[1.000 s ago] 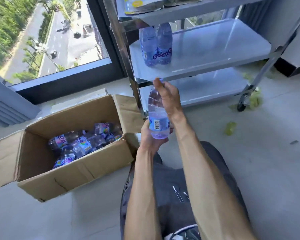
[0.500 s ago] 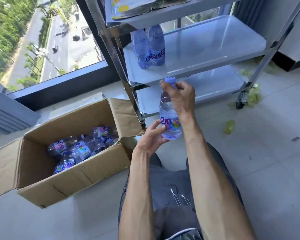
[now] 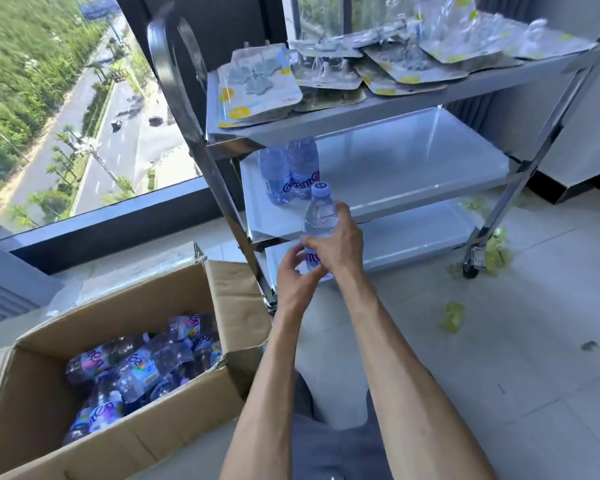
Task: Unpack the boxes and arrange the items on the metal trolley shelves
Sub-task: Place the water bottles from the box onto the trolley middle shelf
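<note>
Right hand (image 3: 336, 251) wrapped around an upright water bottle (image 3: 320, 216) held just before the trolley's middle shelf (image 3: 413, 181) front edge, left hand (image 3: 297, 275) loosely curled, fingertips at its base, two bottles (image 3: 291, 174) stood at that shelf's left end, open cardboard box (image 3: 118, 438) of bottles on the floor.

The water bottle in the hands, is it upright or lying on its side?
Upright. The water bottle has its cap on top and its base low, with the right hand gripping its middle and the left hand at the base.
</note>
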